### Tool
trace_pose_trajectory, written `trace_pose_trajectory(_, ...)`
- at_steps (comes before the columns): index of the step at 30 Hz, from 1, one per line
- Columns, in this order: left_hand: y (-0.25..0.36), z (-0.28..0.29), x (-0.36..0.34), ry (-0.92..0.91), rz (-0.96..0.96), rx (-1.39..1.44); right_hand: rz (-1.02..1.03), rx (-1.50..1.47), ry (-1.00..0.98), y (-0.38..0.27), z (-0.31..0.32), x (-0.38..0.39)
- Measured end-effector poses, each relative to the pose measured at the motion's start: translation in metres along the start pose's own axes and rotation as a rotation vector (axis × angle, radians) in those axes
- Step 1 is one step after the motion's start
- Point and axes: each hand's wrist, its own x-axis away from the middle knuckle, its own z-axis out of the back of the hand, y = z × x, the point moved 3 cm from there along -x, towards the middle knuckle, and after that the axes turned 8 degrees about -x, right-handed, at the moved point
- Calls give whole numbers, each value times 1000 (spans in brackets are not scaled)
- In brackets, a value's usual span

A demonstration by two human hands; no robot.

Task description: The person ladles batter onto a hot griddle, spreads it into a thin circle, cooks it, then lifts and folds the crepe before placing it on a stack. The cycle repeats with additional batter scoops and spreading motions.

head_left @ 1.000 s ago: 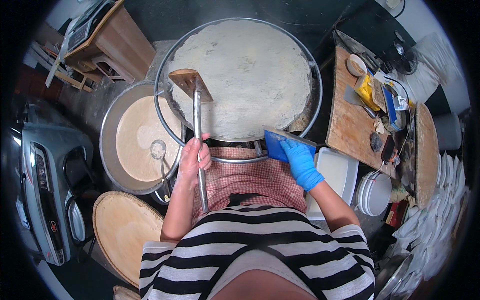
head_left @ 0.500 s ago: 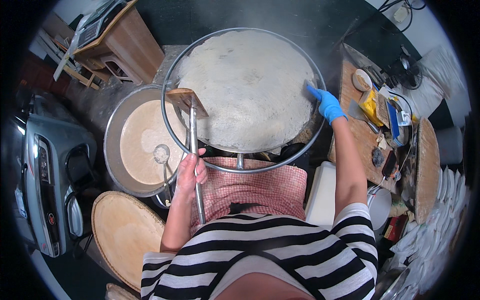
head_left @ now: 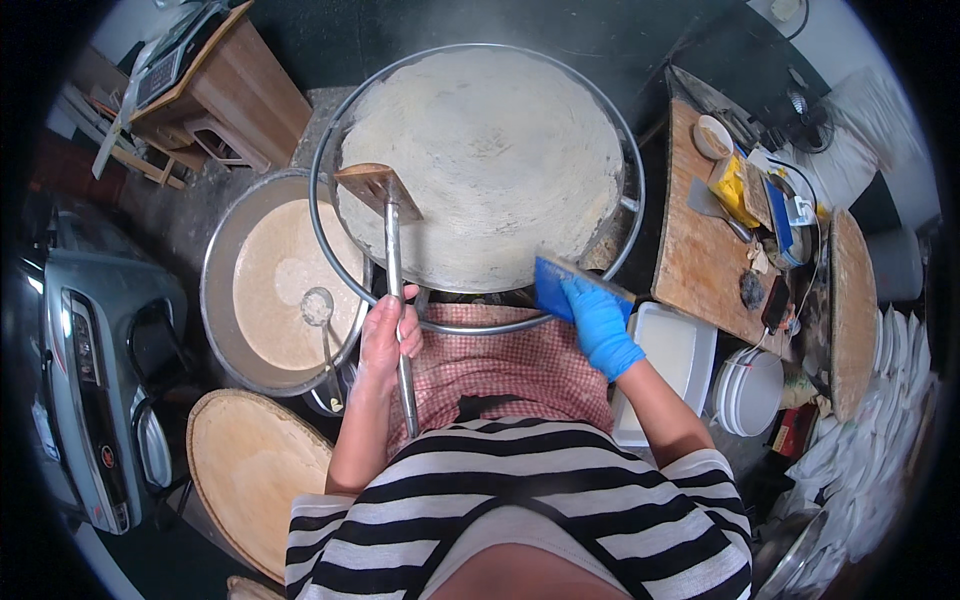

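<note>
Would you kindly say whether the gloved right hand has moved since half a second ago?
Yes: against the wooden tabletop, the right hand moved left and down the picture.

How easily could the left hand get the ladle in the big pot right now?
Probably not straight away: the left hand is wrapped around a metal-handled tool. But the ladle is close by, its handle over the pot's near rim, so freeing that hand would likely be enough.

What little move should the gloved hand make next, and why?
Perhaps the right hand should lay the blue scraper lightly on the pale round layer, because it is held near that layer, whose surface shows curved streaks.
</note>
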Motion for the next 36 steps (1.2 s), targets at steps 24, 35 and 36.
trace_pose_trajectory(24, 3, 15, 6, 6, -16, 58, 56, -432, -265, -37, 27, -36)
trace_pose_trajectory(35, 3, 29, 14, 99, -18, 63, -75, -59, -109, -11, -32, -35)
trace_pose_trajectory(36, 5, 29, 14, 101, -23, 58, -54, -83, -127, -28, -38, -28)
